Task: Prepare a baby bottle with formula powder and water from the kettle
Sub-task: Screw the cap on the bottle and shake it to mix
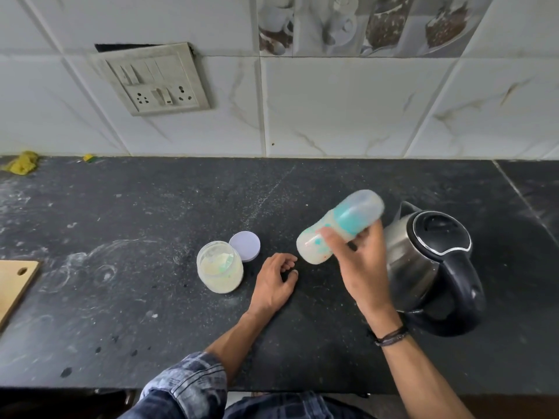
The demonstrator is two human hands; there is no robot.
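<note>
The right hand (360,267), in the middle right of the frame, has its fingers and thumb wrapped round a clear plastic baby bottle with a teal collar and a frosted cap (337,226). The bottle is off the counter and tilted, cap towards the upper right and base towards the lower left. It holds a milky white liquid, and its outline is blurred. A dark cord bracelet (390,335) circles the right wrist.

The left hand (273,281) rests on the dark speckled stone countertop (151,207) just below and left of the bottle's base, fingers loosely curled and holding nothing. Its forearm comes out of a rolled blue denim sleeve (187,379) at the bottom of the frame.

Left of this hand stands an open clear jar of pale powder (220,270), with its round lilac lid (245,246) lying against its upper right side. Behind the right hand, at the right of the frame, sits a steel kettle with a black lid and handle (429,261).

A light wooden board (15,282) juts in at the left edge, a crumpled yellow cloth (22,163) lies at the upper left of the counter, and a grey switch and socket panel (154,80) hangs on the white tiled wall.
</note>
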